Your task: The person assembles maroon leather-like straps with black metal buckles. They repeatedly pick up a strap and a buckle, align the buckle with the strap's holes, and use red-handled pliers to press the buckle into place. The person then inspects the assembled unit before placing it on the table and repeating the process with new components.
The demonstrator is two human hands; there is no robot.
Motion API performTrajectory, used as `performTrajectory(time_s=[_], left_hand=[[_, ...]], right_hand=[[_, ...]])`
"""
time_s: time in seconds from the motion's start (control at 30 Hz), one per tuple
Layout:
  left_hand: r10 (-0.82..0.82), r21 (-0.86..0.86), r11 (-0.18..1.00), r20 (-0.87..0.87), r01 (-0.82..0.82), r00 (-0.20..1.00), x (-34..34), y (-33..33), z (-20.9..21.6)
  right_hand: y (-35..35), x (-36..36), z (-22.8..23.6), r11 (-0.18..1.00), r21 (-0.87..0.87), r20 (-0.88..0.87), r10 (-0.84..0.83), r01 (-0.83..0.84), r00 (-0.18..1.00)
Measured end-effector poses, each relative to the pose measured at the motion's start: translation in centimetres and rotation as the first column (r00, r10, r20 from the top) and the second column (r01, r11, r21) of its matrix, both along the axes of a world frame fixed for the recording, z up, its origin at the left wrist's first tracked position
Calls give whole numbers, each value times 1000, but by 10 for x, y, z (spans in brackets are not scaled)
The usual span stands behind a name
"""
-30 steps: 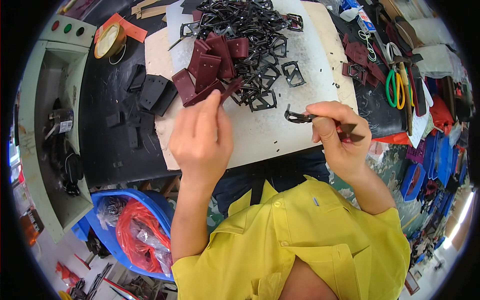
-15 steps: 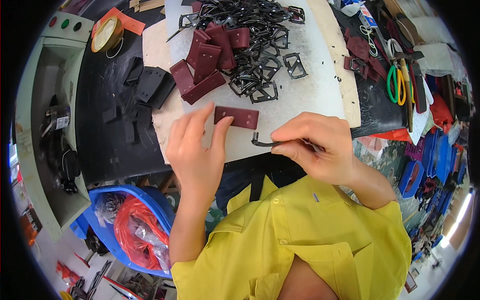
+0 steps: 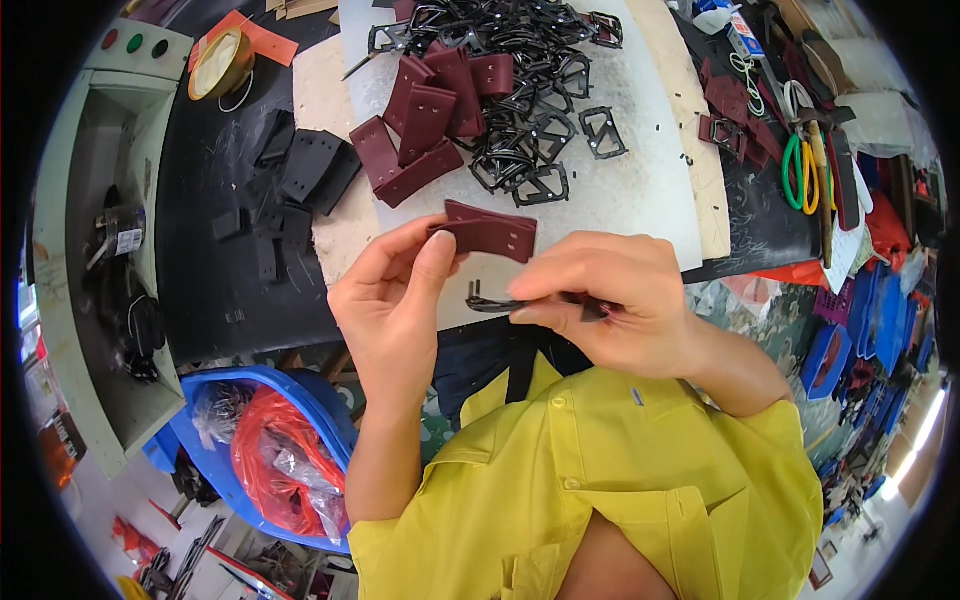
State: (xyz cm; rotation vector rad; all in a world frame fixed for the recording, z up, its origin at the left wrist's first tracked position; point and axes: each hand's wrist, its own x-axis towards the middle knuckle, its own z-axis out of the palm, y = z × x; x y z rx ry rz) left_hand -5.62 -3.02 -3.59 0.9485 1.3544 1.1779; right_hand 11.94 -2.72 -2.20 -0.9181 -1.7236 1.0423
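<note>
My left hand (image 3: 395, 285) pinches the left end of a folded maroon leather strap piece (image 3: 492, 232), with small holes near its far end. Its two layers stand slightly apart. Just below and to the right, my right hand (image 3: 615, 300) is closed on a black metal buckle (image 3: 490, 303), whose end points left toward my left hand. Something maroon shows between the right hand's fingers. Beyond both hands lies a pile of maroon strap pieces (image 3: 425, 120), beside a heap of black buckles (image 3: 515, 90) on the white board (image 3: 640, 200).
Black strap pieces (image 3: 318, 172) lie on the dark tabletop at left, below a round bowl (image 3: 222, 62). A grey metal trough (image 3: 100, 270) borders the left side. A blue bin (image 3: 270, 375) stands below. Scissors (image 3: 792, 175) with green handles hang at right.
My left hand has picked the maroon strap piece up off the board and now holds it raised. The buckle in my right hand has moved left and slightly nearer to me.
</note>
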Motion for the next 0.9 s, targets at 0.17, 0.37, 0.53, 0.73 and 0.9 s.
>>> performTrajectory(time_s=[0.17,0.37,0.53,0.73,0.9], left_hand=[[-11,-63,998,256,28,967,2,-9,11],[-66,131,990,155,45,986,12,-21,11],[-56,199,980,155,25,986,19,-21,6],[10,-9,1000,472,-6,881,22,-17,3],[-35,135,991,221,5,975,30,-24,10]], right_hand=[[4,2,-5,994,-98,48,-34,38,998],[2,9,-1,784,-616,-265,-114,-77,958],[1,11,-2,718,-693,-238,-144,-64,961],[3,16,-3,700,-709,-216,-101,-85,971],[2,17,-4,715,-697,-229,-149,-55,962]])
